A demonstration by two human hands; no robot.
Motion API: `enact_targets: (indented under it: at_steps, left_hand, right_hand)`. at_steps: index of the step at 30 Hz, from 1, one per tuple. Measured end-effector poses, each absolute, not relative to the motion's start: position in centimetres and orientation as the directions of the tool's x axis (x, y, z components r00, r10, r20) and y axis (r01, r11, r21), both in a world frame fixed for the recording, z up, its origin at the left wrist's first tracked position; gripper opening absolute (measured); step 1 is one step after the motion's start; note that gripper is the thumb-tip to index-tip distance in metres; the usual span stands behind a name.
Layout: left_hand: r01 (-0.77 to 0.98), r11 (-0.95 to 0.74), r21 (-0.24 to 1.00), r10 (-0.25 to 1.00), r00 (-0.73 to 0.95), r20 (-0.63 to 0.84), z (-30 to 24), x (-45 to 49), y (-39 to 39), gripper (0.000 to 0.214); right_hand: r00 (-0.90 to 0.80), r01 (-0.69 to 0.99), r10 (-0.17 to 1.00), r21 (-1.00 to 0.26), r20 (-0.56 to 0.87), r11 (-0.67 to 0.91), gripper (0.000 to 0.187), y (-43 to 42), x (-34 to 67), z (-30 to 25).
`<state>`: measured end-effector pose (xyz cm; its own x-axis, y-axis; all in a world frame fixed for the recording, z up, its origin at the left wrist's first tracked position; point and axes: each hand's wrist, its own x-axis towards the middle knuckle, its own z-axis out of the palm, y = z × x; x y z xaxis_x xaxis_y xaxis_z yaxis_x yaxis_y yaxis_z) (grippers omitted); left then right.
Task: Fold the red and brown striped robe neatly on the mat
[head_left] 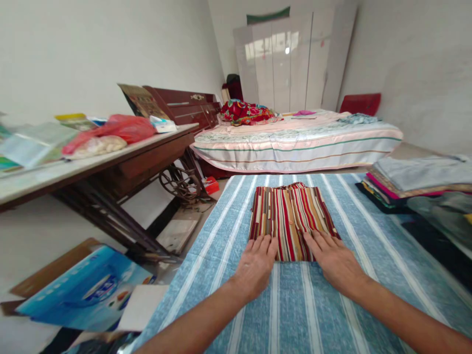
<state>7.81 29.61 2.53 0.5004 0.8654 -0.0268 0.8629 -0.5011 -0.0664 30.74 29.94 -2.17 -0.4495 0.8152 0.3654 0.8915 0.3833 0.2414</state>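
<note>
A folded striped cloth (289, 214) in red, cream and brown lies on a blue-and-white striped sheet (295, 309). My left hand (255, 263) rests flat on the sheet with its fingertips on the cloth's near left corner, fingers stretched out. On the cloth's near right corner lies my right hand (334, 258), also flat with fingers extended. Neither hand grips anything.
A stack of folded fabrics (413, 184) sits on the sheet at the right. A wooden treadle table (110, 162) with bags and books stands at the left, a blue cardboard box (88, 290) below it. A bed (295, 140) and a wardrobe (291, 61) lie beyond.
</note>
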Motion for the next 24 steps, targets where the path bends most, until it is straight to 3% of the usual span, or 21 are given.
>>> enact_targets:
  at_steps: [5,12,15,20,24]
  left_hand:
    - [0.860,-0.488,-0.148,0.872,0.488,-0.040,4.6,9.9,30.9,0.041]
    - [0.849,-0.494,-0.187,0.864,0.504,0.005,12.3,10.9,26.1,0.038]
    - [0.805,-0.567,-0.175,0.823,0.564,-0.073,12.1,10.6,18.9,0.037]
    - [0.760,-0.650,-0.001,0.712,0.608,-0.351,7.2,9.1,8.4,0.054]
    - [0.775,-0.630,0.048,0.712,0.601,-0.363,6.8,8.8,6.9,0.054]
  right_hand:
    - [-0.453,0.885,0.883,0.189,0.125,0.427,0.045,31.4,30.1,1.8]
    - [-0.467,0.881,0.871,0.167,0.153,0.443,0.046,26.8,31.8,9.0]
    - [-0.524,0.851,0.812,0.190,0.259,0.489,0.048,19.0,33.0,7.6]
    - [-0.699,0.705,0.603,0.235,0.385,0.669,0.047,6.8,34.0,0.7]
    - [-0.660,0.739,0.674,0.129,0.332,0.661,0.056,4.7,33.9,-0.6]
